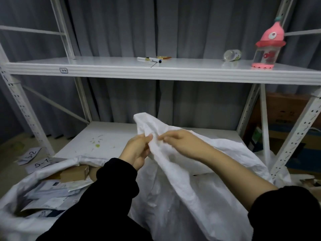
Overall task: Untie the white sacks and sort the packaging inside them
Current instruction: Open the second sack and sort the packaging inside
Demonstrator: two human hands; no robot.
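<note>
Black sleeves [104, 197] out front, my left hand [137, 151] and right hand [180, 143] both pinch the bunched neck of the white sack [173, 197] before the lower shelf [107, 136], which looks light and floppy, so I'd grip right there.

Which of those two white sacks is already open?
The left sack, its mouth gaping over cardboard boxes. The middle sack is bunched at the neck, pinched by the left hand and right hand.

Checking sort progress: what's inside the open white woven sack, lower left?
In the open white woven sack: brown cardboard boxes by the far rim, white-and-blue mailers piled nearer. Deeper contents are covered; the black sleeve hides its right side.
</note>
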